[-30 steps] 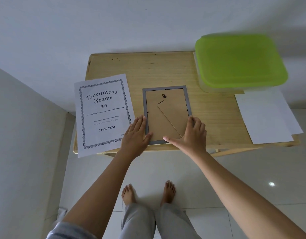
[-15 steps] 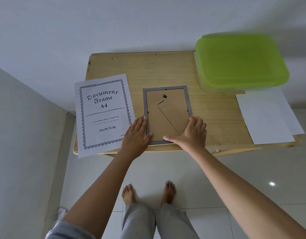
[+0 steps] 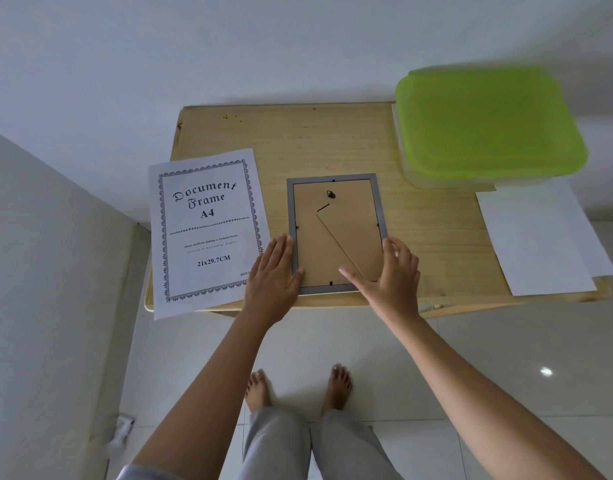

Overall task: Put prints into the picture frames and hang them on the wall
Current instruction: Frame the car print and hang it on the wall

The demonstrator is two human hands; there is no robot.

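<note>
A grey picture frame lies face down on the wooden table, its brown backing board and stand leg facing up. My left hand rests flat with straight fingers on the frame's lower left edge. At the frame's lower right corner, my right hand lies over the stand leg, its thumb stretched out across the backing and its fingers slightly bent. A white "Document Frame A4" sheet lies left of the frame and overhangs the table's front edge.
A box with a green lid sits at the table's back right. White paper sheets lie in front of it at the right edge. A white wall rises behind the table, another on the left. My bare feet stand on the tiled floor below.
The stand leg has swung out from the backing, so more of it shows. My right hand has shifted slightly over the lower right corner. The left hand has hardly moved.
</note>
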